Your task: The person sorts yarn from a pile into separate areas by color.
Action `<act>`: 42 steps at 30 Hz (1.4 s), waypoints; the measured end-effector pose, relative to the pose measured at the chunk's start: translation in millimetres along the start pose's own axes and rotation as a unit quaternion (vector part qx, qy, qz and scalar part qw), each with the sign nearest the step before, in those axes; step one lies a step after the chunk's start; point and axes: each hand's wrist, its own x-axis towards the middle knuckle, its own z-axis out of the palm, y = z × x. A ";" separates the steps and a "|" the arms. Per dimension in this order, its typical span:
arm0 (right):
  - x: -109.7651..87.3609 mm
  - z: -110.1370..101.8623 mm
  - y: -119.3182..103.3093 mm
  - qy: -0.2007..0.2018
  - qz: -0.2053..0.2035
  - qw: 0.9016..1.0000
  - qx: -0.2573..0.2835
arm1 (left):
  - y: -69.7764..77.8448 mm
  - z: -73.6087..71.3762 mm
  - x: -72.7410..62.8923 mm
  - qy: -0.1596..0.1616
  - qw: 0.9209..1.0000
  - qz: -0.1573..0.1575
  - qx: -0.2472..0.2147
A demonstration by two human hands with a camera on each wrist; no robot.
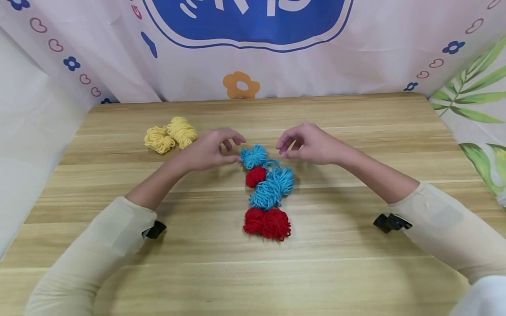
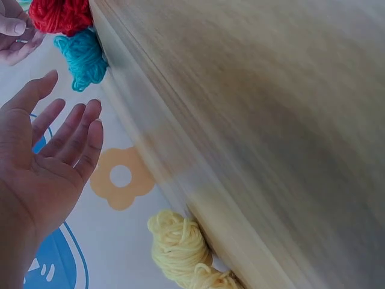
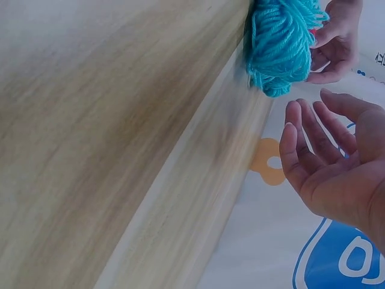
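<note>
Small bundles of yarn form a column in the middle of the table in the head view. At its far end lies a small blue yarn bundle (image 1: 254, 156), with a small red yarn bundle (image 1: 256, 176) just below. Beside that is a larger blue yarn bundle (image 1: 267, 194), and a red yarn bundle (image 1: 272, 223) lies nearest the person. My left hand (image 1: 209, 150) hovers left of the small blue bundle, thumb tip close to it; whether they touch I cannot tell. To its right, my right hand (image 1: 310, 144) hangs with loosely bent fingers, holding nothing.
Yellow yarn (image 1: 182, 131) lies at the table's back left, beyond the left forearm. A printed cloth (image 1: 197, 70) hangs along the far edge of the wooden table (image 1: 189, 272). Each sleeve carries a black wrist device (image 1: 154, 229).
</note>
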 end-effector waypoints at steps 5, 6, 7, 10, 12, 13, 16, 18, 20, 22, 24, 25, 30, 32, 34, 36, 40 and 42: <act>-4.5 0.1 5.0 -0.008 -0.016 1.000 0.004 | -0.6 2.3 3.2 -0.011 1.000 -0.007 0.001; -5.7 0.3 6.0 -0.009 -0.018 1.000 0.005 | -0.8 2.6 3.7 -0.012 1.000 -0.008 0.000; -6.8 0.5 6.9 -0.010 -0.018 1.000 0.006 | -0.9 2.8 4.1 -0.013 1.000 -0.008 0.000; -10.7 1.6 9.6 -0.008 -0.015 1.000 0.005 | -0.6 3.4 4.9 -0.014 1.000 -0.009 -0.001; -13.0 2.4 11.2 -0.006 -0.016 1.000 0.007 | 0.3 3.7 5.2 -0.016 1.000 -0.010 0.001; -14.2 2.6 11.8 -0.004 -0.018 1.000 0.007 | 0.7 4.0 5.7 -0.017 1.000 -0.010 0.001; -17.0 2.8 13.5 -0.002 -0.021 1.000 0.009 | 2.3 4.6 6.7 -0.021 1.000 -0.006 0.001; -18.5 2.6 13.7 -0.002 -0.021 1.000 0.009 | 2.6 5.2 8.0 -0.024 1.000 -0.004 0.000; -19.9 2.6 13.7 -0.003 -0.020 1.000 0.010 | 2.7 5.7 9.0 -0.027 1.000 -0.002 -0.002; -21.4 2.6 13.3 -0.004 -0.020 1.000 0.010 | 2.6 6.3 9.8 -0.030 1.000 -0.001 -0.002; -22.8 2.7 13.2 -0.005 -0.019 1.000 0.011 | 2.2 7.0 10.6 -0.032 0.999 0.000 -0.001; -23.3 2.7 13.4 -0.006 -0.018 1.000 0.012 | 2.6 7.2 10.6 -0.034 0.999 0.000 -0.001; -25.5 2.9 13.9 -0.008 -0.020 1.000 0.014 | 2.2 9.1 11.1 -0.039 0.999 0.000 -0.004; -26.3 3.0 14.0 -0.010 -0.022 1.000 0.017 | 1.8 9.8 11.5 -0.040 0.999 0.002 -0.004; -27.3 3.1 14.0 -0.013 -0.023 0.999 0.020 | 1.3 10.5 12.3 -0.042 0.999 0.005 -0.004; -28.3 3.4 14.4 -0.017 -0.023 0.999 0.022 | 1.0 11.1 13.1 -0.045 0.999 0.006 -0.003; -29.9 4.8 15.8 -0.022 -0.021 0.999 0.028 | 0.6 13.1 15.1 -0.050 0.999 0.001 -0.004; -30.4 5.6 16.5 -0.025 -0.021 0.999 0.032 | 0.4 13.8 16.1 -0.052 0.999 0.000 -0.002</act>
